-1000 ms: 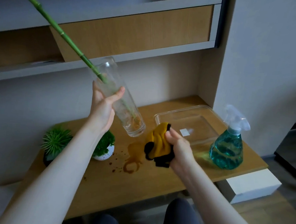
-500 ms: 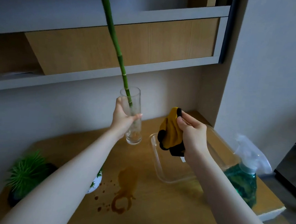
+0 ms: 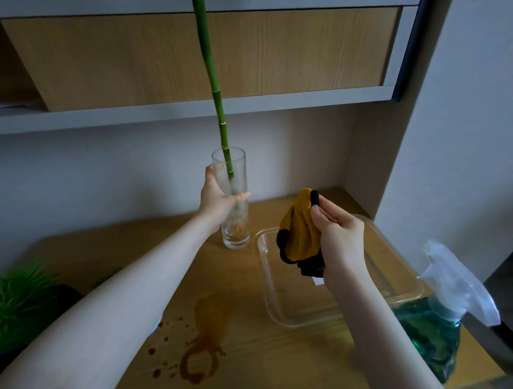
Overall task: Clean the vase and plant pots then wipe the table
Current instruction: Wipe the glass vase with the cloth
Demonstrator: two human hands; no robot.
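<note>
Two hands share this step: our left hand (image 3: pixel 218 202) closes its fingers round the upright glass vase (image 3: pixel 231 197) at the worktop's (image 3: pixel 267 362) back, bamboo stalk (image 3: pixel 211 69) inside, while our right hand (image 3: pixel 338 239) grips the yellow cloth (image 3: pixel 298 233). We should steady the vase low and wipe downwards.

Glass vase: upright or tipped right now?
Upright: the glass vase stands base-down on the table, left hand around it.

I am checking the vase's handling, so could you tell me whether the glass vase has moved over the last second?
Yes. The glass vase was tilted above the brown spill; now the left hand holds it upright, farther back.
</note>
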